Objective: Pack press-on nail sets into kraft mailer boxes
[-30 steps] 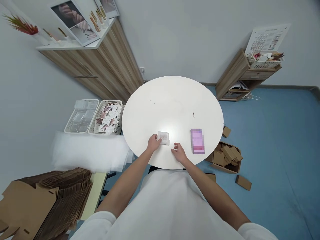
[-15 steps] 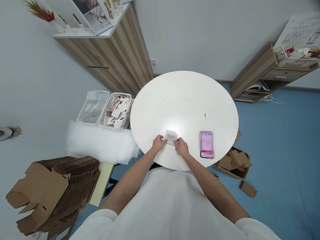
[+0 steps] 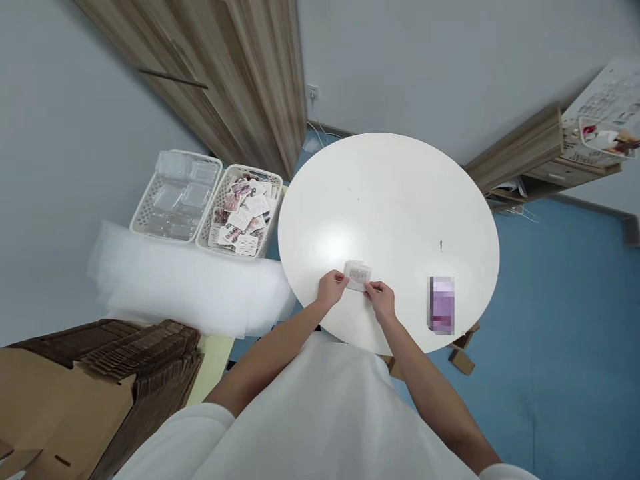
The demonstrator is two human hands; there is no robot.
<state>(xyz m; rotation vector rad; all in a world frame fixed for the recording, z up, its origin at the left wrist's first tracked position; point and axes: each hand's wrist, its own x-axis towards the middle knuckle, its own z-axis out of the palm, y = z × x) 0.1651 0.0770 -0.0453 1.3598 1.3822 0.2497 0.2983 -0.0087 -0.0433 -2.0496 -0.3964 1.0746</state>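
Note:
A small packet in translucent white wrapping (image 3: 357,274) is at the near side of the round white table (image 3: 395,193). A row of small shapes shows faintly through its wrapping; what they are, I cannot tell. My left hand (image 3: 332,287) pinches the packet's left edge between thumb and fingers. At its lower right corner, my right hand (image 3: 381,299) pinches the wrapping with fingers curled. To the right on the table lies a phone (image 3: 442,307), its picture blurred into blocks.
Left of the table stand a basket of printed cards (image 3: 245,217) and a basket of clear plastic boxes (image 3: 175,200). Nearer are white translucent sheets (image 3: 190,287) and stacked flat cardboard boxes (image 3: 65,400). A brown carton (image 3: 463,362) is below the table's right edge.
The view has shifted toward the left and downward, so the table appears farther right. Both hands keep their hold on the packet with little change.

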